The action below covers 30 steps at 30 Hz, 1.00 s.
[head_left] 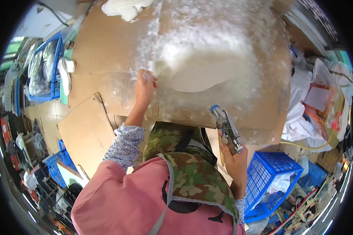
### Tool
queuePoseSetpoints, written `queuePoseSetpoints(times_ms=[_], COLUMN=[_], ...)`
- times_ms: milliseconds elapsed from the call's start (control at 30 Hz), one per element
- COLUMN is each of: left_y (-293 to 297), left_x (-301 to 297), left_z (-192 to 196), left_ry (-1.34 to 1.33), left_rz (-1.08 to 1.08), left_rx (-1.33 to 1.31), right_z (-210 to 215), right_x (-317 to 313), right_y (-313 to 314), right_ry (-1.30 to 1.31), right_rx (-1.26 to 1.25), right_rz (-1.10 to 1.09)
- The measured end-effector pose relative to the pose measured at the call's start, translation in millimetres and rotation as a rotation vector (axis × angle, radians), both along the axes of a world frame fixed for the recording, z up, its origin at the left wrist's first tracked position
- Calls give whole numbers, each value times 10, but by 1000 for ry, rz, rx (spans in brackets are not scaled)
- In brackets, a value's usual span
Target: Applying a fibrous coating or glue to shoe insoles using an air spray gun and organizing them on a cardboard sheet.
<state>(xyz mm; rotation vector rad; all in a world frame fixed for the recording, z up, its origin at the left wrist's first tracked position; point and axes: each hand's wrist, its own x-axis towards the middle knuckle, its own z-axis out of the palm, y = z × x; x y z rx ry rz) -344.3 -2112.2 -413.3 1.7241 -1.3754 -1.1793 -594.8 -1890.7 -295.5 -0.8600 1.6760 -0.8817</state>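
Head view: left hand [145, 87] pinching white foam insole [202, 76], right hand [235, 162] gripping metal spray gun [226, 126].

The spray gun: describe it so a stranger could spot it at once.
Start at the big cardboard-covered table dusted with white residue and go to its near edge on the right. There the right hand grips a metal spray gun, nozzle aimed toward the pale sole-shaped piece. It is the only shiny metal tool, with a blue-tipped nozzle.

Pink top, floral oversleeves [126, 144] — camouflage apron [186, 172], grey trim, bare hands.
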Motion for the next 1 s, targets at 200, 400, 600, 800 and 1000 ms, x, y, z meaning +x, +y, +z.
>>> queuePoseSetpoints(times_ms=[200,400,600,800,1000], left_y=[365,356,354,351,347], left_x=[-130,-348,-317,-321,-308], left_z=[-316,-225,-373,-403,-416], left_ry=[27,-103,8,35,121], left_rz=[-134,-123,-82,-70,-103], left_rx=[-119,-109,-94,-18,-55], right_z=[-3,-74,40,-20,20], right_x=[129,266,374,351,296], right_y=[-218,-385,-536,-527,-544], right_ry=[52,59,49,141,137], right_rx=[65,9,57,51,78], right_rz=[53,150,196,219,141])
